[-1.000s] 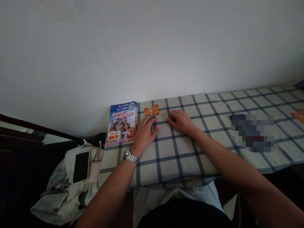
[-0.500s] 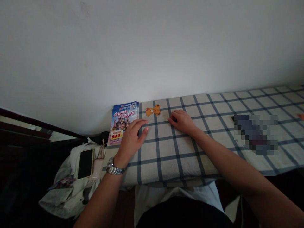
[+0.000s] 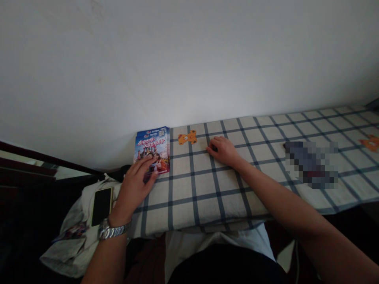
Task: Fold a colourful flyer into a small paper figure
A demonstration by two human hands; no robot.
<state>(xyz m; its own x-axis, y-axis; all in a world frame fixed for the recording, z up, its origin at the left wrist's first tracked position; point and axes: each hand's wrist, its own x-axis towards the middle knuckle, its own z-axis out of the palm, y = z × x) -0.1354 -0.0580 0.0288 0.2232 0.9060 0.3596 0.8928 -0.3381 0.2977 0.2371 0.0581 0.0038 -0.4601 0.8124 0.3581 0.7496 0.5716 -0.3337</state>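
A stack of printed flyers with blue and pink pictures lies at the left end of the checked tablecloth, close to the wall. My left hand, wearing a metal watch, reaches over the lower left part of the stack. Its fingers are stretched over the top flyer, the thumb apart from them, and they cover part of the print. My right hand rests on the cloth to the right, loosely curled, with a gap between thumb and forefinger and nothing visible in it.
A bear figure shows on the tablecloth between flyers and right hand; another bear is far right. A blurred dark object lies right. A phone rests on light fabric at left. A wall stands behind.
My left hand has moved left and toward me, from beside the flyers' right edge onto their lower part. My right hand stays in place; the view has shifted slightly.
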